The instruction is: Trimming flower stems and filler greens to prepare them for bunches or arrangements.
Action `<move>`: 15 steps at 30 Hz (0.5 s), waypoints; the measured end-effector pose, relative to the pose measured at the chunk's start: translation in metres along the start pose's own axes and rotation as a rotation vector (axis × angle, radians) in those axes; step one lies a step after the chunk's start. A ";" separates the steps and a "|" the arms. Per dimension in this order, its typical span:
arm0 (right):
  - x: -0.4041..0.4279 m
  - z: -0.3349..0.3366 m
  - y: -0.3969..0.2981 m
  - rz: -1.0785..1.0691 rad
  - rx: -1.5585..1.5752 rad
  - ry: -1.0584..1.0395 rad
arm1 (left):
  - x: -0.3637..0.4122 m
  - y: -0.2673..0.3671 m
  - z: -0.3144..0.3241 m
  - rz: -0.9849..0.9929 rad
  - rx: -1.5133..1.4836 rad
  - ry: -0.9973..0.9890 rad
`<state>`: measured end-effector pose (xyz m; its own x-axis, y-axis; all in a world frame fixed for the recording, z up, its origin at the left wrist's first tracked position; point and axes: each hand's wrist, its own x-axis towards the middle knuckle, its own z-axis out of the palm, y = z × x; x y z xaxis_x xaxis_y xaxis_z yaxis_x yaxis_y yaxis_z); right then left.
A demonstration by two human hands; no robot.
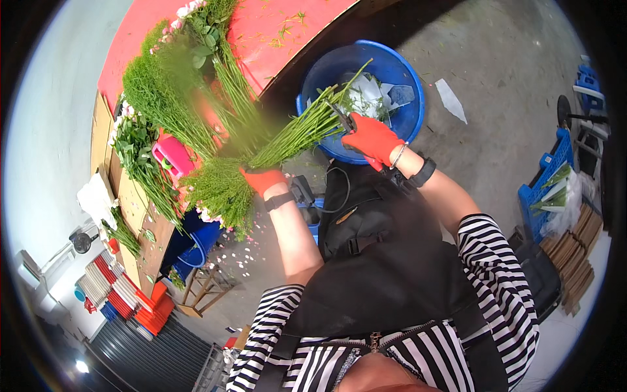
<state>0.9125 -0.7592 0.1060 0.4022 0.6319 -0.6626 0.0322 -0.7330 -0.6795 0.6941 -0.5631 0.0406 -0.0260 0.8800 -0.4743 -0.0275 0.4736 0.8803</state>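
My left hand [265, 180], in a red glove, is closed around a bunch of green stems [299, 134] with feathery foliage [220, 188] hanging at its left. The stem ends reach over a blue round bin [418, 105]. In my right hand [371, 137], also red-gloved, is a pair of pruning shears [341, 116], its dark blades against the stems near their ends. Inside the bin lie pale paper scraps [367, 93] and green cuttings. More feathery green bunches [161, 93] and pink and white flowers [128, 115] with leafy stems rest on the table beside my left hand.
The red-covered table [294, 34] runs along the upper left, with a pink plastic container [174, 156] among the stems. Below its edge are a blue bucket [198, 240] and a wooden stool [208, 289]. A blue crate [543, 181] and stacked cardboard [575, 255] stand at the right.
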 end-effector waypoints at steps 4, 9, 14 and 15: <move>0.000 0.009 0.009 -0.145 -0.101 0.157 | 0.004 0.003 0.000 0.012 0.014 0.015; -0.007 0.008 0.041 -0.143 0.164 0.087 | 0.007 0.006 -0.013 0.062 0.302 0.041; -0.003 0.008 0.046 -0.291 0.207 0.003 | 0.013 -0.005 -0.018 0.057 0.171 -0.032; -0.002 0.007 0.042 -0.215 0.221 -0.051 | 0.016 -0.008 -0.020 0.022 0.145 -0.005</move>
<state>0.9069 -0.7897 0.0765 0.3610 0.7824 -0.5075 -0.0906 -0.5122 -0.8541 0.6742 -0.5540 0.0255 -0.0195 0.8904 -0.4548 0.1180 0.4537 0.8833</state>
